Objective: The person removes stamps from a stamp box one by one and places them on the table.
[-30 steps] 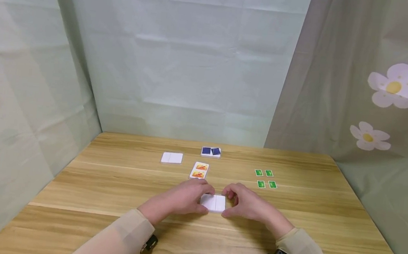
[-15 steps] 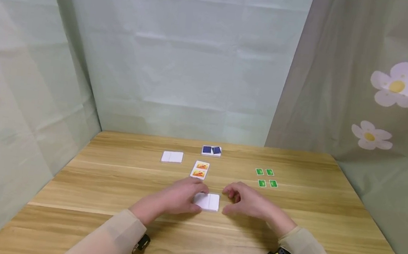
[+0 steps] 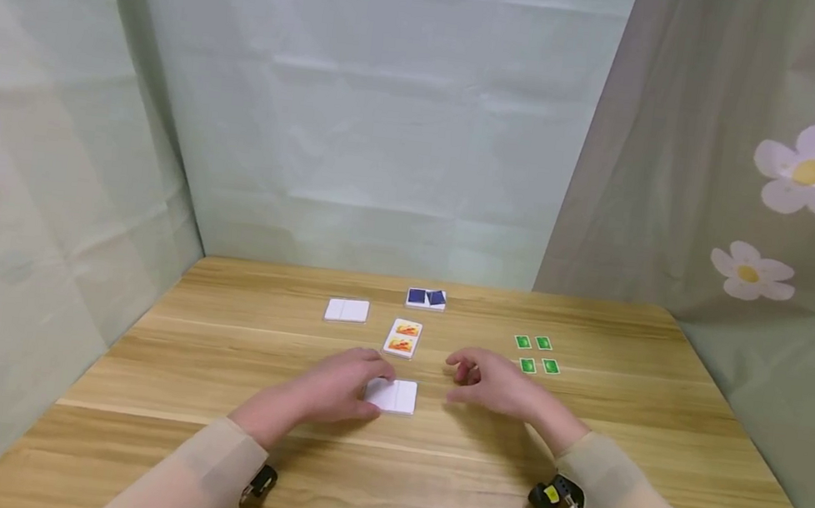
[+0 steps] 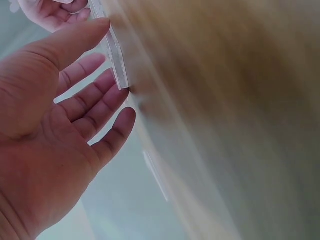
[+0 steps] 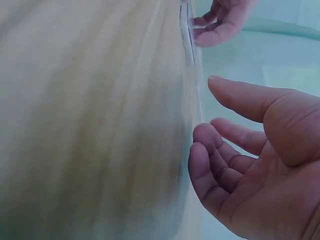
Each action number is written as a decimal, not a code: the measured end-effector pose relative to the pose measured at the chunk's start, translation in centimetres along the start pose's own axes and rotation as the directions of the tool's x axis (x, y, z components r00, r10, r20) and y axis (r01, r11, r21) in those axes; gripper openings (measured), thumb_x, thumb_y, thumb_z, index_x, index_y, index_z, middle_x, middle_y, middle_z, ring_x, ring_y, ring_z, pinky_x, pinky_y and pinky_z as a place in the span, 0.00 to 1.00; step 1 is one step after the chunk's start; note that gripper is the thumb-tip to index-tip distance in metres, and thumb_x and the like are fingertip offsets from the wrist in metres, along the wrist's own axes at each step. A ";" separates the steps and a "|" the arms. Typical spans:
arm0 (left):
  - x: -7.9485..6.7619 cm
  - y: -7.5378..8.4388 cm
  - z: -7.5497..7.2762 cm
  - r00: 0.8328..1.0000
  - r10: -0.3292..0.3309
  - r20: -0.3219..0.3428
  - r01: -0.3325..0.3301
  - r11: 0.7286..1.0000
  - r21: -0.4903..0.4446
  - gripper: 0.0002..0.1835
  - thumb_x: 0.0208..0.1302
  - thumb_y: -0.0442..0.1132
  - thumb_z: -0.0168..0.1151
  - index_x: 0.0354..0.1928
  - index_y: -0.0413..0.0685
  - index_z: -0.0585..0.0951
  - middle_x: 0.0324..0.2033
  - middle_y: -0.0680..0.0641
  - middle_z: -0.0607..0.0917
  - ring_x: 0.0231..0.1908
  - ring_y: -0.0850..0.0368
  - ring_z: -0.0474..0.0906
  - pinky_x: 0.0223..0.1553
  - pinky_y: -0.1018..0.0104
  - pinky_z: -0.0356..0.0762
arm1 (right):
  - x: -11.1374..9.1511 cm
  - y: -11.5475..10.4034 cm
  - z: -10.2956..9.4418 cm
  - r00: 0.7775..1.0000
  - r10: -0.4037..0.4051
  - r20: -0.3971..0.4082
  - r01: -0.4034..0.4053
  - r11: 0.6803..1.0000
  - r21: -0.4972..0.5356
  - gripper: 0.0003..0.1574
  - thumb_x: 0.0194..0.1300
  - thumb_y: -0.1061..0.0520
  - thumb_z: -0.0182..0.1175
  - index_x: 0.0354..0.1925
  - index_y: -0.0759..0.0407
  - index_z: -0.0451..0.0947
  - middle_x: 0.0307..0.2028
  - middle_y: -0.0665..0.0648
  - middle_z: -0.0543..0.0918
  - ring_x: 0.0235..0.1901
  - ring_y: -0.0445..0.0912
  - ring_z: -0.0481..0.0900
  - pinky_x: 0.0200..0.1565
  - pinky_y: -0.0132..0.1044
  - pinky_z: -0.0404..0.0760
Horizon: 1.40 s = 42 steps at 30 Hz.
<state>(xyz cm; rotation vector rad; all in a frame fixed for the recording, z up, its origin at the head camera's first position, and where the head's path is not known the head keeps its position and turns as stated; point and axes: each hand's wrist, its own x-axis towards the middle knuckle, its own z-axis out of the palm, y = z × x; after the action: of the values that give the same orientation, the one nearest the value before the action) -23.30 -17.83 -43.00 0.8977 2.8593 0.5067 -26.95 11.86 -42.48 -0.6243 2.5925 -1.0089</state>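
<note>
My left hand (image 3: 335, 388) grips a thin white two-panel card tray (image 3: 399, 396) by its left end, thumb on the near edge and fingers on the far edge. In the left wrist view, the tray's clear rim (image 4: 118, 62) shows between thumb and fingertips, close to the wood. To the right, my right hand (image 3: 498, 382) hovers apart from the tray with fingers loosely curled, holding nothing. Just behind the held tray lies a similar tray (image 3: 403, 338) with two orange pictures.
Another white two-panel tray (image 3: 346, 310) lies at the back left of the wooden table (image 3: 426, 491). At the back centre is a tray with two dark blue squares (image 3: 417, 296), one tilted. Several small green cards (image 3: 527, 366) lie to the right.
My left hand has slid the white tray leftward, away from my right hand. The right hand has let go of the tray's right end and stays nearly in place.
</note>
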 end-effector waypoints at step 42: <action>-1.3 -8.6 -3.0 0.992 -0.115 -0.049 0.118 0.990 0.071 0.22 0.68 0.37 0.79 0.62 0.42 0.85 0.61 0.39 0.87 0.62 0.39 0.83 0.67 0.40 0.78 | 7.8 -1.8 1.0 0.993 -0.087 -0.074 0.080 0.992 -0.100 0.33 0.74 0.55 0.75 0.72 0.62 0.80 0.60 0.62 0.83 0.59 0.56 0.82 0.63 0.54 0.82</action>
<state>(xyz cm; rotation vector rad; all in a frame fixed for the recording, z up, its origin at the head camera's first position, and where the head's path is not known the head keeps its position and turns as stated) -27.40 -26.05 -43.18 0.7323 2.9670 0.4170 -32.72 6.22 -42.79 -0.7372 2.7180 -0.9544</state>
